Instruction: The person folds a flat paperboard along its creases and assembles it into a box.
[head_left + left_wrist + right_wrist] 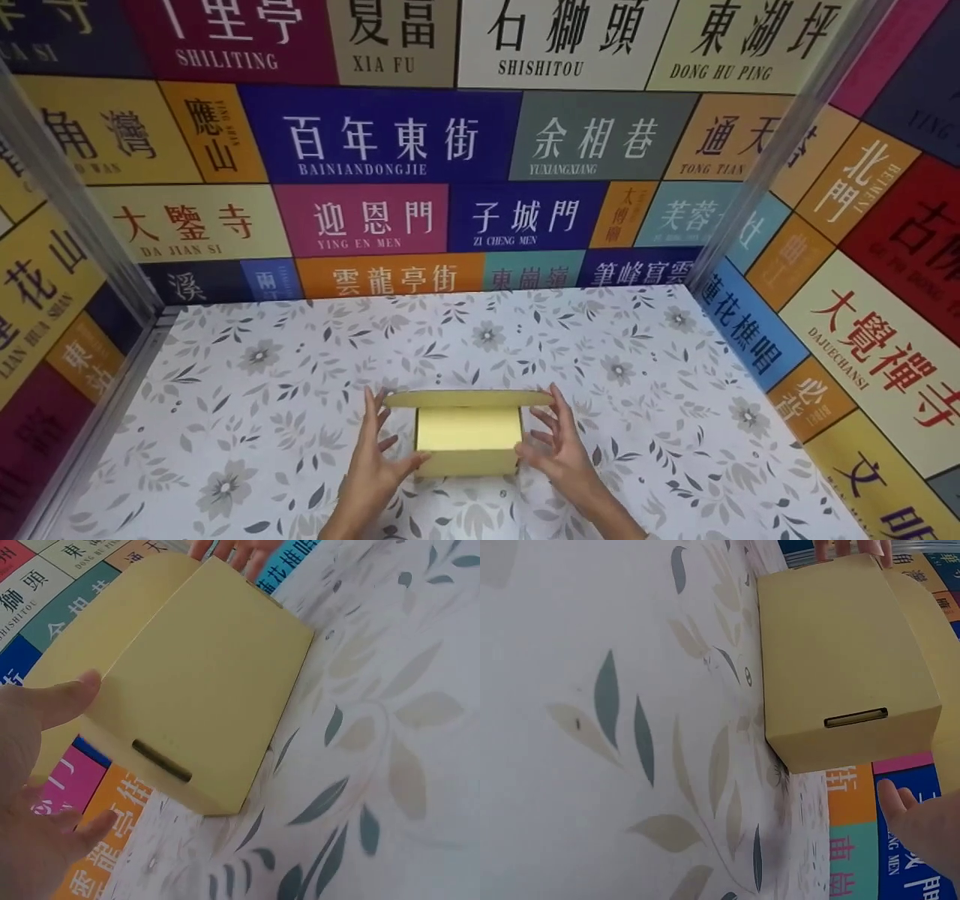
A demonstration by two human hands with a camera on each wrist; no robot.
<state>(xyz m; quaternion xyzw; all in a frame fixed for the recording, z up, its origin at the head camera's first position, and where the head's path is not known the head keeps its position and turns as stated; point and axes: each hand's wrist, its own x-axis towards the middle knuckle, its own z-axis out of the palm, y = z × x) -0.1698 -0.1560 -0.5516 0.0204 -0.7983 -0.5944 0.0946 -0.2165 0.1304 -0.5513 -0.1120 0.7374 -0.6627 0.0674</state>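
Note:
A yellow cardboard box (469, 463) stands on the patterned surface between both hands, its lid flap (466, 398) raised at the back. Its pale yellow inside shows from above. Along its left side, my left hand (373, 466) has the thumb at the near top corner and the other fingers spread up toward the flap's left end. My right hand (564, 450) mirrors this, thumb by the right near corner and index finger up at the flap's right end. A narrow slot (161, 760) cuts the box's end in the left wrist view; a similar slot (856, 718) shows in the right wrist view.
White table covering (247, 420) with grey leaves and flowers lies under the box. Colourful panels (390, 139) printed with place names stand at the back and both sides, with metal-looking corner posts (757, 172) between them.

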